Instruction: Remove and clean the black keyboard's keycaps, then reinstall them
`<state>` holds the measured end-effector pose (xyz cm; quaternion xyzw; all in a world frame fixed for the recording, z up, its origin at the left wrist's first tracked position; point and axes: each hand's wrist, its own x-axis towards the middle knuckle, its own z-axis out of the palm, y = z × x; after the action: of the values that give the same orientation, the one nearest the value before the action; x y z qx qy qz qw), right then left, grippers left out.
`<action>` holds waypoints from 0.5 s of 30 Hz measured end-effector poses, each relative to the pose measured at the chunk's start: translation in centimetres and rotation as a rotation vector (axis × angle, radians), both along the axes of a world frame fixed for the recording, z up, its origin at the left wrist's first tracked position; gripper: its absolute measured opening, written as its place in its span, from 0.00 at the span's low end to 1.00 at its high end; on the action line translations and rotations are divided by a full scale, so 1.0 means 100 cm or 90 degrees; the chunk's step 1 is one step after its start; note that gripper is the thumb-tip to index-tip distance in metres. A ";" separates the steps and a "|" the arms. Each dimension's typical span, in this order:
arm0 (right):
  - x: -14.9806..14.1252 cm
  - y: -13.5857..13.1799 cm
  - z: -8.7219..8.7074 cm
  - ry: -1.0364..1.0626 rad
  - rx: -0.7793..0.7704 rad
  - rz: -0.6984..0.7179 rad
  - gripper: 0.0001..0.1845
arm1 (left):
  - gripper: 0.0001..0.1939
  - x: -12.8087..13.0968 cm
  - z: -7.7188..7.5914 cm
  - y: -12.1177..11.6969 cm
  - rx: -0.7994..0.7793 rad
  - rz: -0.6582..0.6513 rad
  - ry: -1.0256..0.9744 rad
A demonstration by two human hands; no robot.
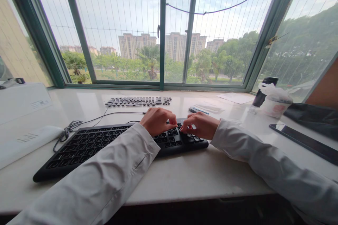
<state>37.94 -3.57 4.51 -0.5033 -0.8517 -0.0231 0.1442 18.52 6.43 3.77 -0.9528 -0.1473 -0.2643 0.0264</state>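
Observation:
A black keyboard (87, 144) lies at a slant on the white counter, with many of its key positions bare and open. My left hand (160, 120) is over its right half, fingers curled in and thumb drawn to the fingertips. Whatever sits in that pinch, if anything, is hidden. Close beside it, my right hand (202, 125) bends its fingers down at the number pad, where some keycaps (188, 138) are in place. Its fingertips are bunched near the keys; I cannot see what they grip. Behind the keyboard, loose black keycaps (138, 101) are laid out in rows.
A cable (72, 124) coils left of the keyboard beside white boxes (23, 102). Pens (198, 110) and clear plastic lie behind my right hand. Farther right are a phone (306, 140), a bagged cup (274, 103), a black bottle (264, 89) and dark cloth (314, 117). Windows stand behind.

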 end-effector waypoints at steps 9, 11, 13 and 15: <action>0.005 -0.008 0.005 -0.061 -0.006 0.066 0.12 | 0.06 -0.001 0.002 -0.001 -0.006 -0.049 0.032; 0.005 -0.011 0.005 -0.076 -0.003 0.058 0.12 | 0.07 -0.001 0.003 -0.004 -0.011 -0.081 0.043; 0.005 -0.013 0.005 -0.079 0.003 0.058 0.12 | 0.10 -0.002 0.003 -0.009 -0.011 -0.096 0.033; 0.005 -0.012 0.004 -0.070 0.013 0.064 0.13 | 0.12 -0.003 0.004 -0.013 -0.015 -0.106 0.025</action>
<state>38.44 -4.79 4.86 -0.4561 -0.8824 -0.0524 0.1034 18.24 5.15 4.13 -0.9669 -0.0703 -0.2453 -0.0036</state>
